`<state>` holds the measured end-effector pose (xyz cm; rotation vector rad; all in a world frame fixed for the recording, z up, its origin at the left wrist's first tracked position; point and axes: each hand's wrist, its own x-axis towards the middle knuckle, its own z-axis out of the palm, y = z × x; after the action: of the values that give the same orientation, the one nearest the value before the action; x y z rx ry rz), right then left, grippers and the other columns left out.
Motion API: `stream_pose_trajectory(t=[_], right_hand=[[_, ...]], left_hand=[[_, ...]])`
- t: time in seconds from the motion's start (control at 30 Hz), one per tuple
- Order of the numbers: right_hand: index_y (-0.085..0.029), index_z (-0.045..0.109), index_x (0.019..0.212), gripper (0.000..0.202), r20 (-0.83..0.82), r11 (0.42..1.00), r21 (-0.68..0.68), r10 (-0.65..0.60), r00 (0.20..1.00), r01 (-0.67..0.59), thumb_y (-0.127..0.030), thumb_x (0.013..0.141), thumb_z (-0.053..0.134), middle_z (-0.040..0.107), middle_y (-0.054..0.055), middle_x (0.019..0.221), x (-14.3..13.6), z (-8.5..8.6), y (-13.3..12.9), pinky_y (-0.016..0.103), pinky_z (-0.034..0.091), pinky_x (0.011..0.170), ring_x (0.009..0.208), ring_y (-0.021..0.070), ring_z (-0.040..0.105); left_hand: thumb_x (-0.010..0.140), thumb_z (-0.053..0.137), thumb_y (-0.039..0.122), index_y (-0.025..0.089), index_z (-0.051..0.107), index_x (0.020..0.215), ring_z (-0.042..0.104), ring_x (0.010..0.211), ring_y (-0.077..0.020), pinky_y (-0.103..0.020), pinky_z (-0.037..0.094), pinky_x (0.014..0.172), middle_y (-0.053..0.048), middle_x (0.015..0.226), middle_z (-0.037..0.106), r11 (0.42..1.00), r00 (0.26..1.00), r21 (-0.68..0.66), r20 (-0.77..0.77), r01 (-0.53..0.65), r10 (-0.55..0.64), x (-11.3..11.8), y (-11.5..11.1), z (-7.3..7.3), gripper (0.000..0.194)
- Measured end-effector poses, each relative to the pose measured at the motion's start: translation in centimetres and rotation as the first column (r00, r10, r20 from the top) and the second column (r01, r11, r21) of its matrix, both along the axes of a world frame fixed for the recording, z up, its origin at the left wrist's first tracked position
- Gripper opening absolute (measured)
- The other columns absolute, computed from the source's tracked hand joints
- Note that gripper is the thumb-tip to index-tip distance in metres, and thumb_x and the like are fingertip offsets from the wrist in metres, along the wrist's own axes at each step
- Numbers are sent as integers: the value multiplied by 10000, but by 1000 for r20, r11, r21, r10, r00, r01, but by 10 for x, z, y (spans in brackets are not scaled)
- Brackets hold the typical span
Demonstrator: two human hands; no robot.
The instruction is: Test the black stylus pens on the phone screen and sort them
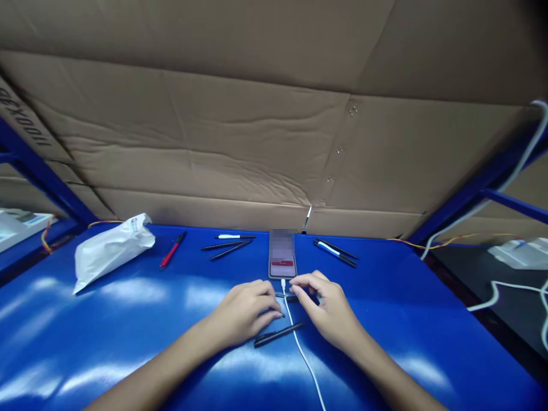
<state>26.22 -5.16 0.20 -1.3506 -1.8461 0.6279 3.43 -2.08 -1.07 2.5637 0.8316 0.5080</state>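
My left hand [252, 310] is closed, its fingers curled and thumb pressed in. A small dark tip shows at its thumb; the rest of what it holds is hidden. My right hand [327, 308] is closed too, with thumb and index fingertips close together. A thin dark pen part [291, 297] shows beside and behind its thumb; whether the fingers grip it is unclear. Below and between both hands lies a black pen [276, 335], across the white charging cable [306, 361]. Beyond the fingertips, a phone [283, 269] lies with its screen lit and the cable plugged in.
Several black and white pens [229, 245] lie left of the phone, with a red pen [173, 251] and white plastic bag [112, 245] farther left. Two pens [336, 252] lie at right. A slim pen part [307, 220] leans against the cardboard wall [240, 148]. Blue frame bars flank the table.
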Motion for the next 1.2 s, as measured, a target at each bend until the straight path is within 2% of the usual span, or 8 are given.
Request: stream_pose_trajectory(t=[0.1,0.3,0.5,0.57,0.67,0.77,0.97,1.2], right_hand=[[-241,757,1003,185,4,1000,6,-10,1000,10,-307,981,585,711,43,887,3,0,1,308,510,750,779,186,640],[-249,761,993,180,-15,1000,-12,11,1000,-11,-314,976,595,701,32,863,4,3,0,299,496,726,747,176,616],[-251,758,1013,187,-17,1000,-2,21,1000,-21,-320,987,586,697,30,868,4,1,0,296,495,734,753,175,617],[-247,758,1018,190,-23,1000,2,26,999,-26,-321,987,587,699,33,866,4,2,0,292,490,719,753,176,619],[-243,758,1004,192,-42,999,6,48,998,-48,-319,988,583,703,36,858,4,4,-1,279,478,685,751,173,631],[-238,754,996,186,-66,996,11,94,993,-93,-310,991,582,714,41,882,2,8,-4,271,487,699,780,170,657],[-226,746,972,159,-63,984,32,175,983,-173,-285,981,599,719,43,866,-2,13,-11,279,505,718,790,174,669],[-230,737,971,151,-34,974,45,224,974,-222,-251,986,589,717,44,876,-1,12,-13,295,512,756,833,182,652]], left_hand=[[1027,545,319,228,730,1020,649,932,-186,-275,482,842,-43,1009,706,999,998,-35,57,-9,11,0,-1,1,207],[1033,513,368,215,700,1141,587,702,-150,-242,456,660,-12,863,698,935,940,-316,239,-161,242,-1,-3,8,264],[1052,428,332,230,707,1225,626,883,-184,-284,490,800,-56,983,695,944,930,-320,313,-86,191,-1,-2,12,344],[1028,490,364,214,707,1183,623,786,-163,-265,492,714,-49,959,712,906,912,-413,331,-91,242,0,-2,9,306],[968,593,423,175,674,1097,612,634,-129,-226,469,556,-51,934,742,778,855,-628,388,-29,345,2,-2,3,291],[878,712,435,156,663,969,631,602,-134,-222,480,533,-33,802,733,691,805,-723,414,6,426,4,-2,1,297],[799,794,378,148,708,800,628,647,-144,-245,472,611,-35,756,730,773,806,-632,429,-53,407,4,-3,5,245],[808,785,392,147,734,813,598,633,-142,-239,438,601,-25,708,704,780,834,-625,406,-45,373,4,-6,1,251]])
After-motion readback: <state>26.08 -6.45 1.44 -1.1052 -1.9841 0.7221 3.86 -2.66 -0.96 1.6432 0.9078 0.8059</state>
